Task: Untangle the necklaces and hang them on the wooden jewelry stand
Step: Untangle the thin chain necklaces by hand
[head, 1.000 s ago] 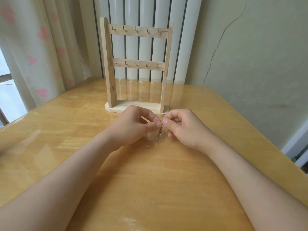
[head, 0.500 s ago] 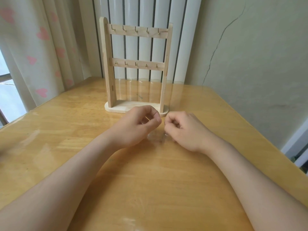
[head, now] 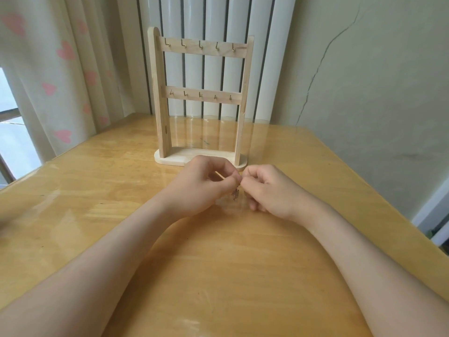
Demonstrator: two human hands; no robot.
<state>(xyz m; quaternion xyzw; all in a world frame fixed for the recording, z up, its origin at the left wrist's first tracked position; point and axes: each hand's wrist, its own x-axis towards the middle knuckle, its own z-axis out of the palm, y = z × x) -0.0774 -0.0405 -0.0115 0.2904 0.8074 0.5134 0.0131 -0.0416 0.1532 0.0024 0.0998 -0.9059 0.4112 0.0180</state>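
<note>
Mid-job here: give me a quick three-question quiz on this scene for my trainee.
1. True or false: a necklace already hangs on the wooden jewelry stand.
2. The left hand and right hand meet at the tangled chain. Where? A) behind the stand B) in front of its base C) at its top bar
3. How many hooks does the stand carry in all?

Key: 1 false; 2 B; 3 ten.
</note>
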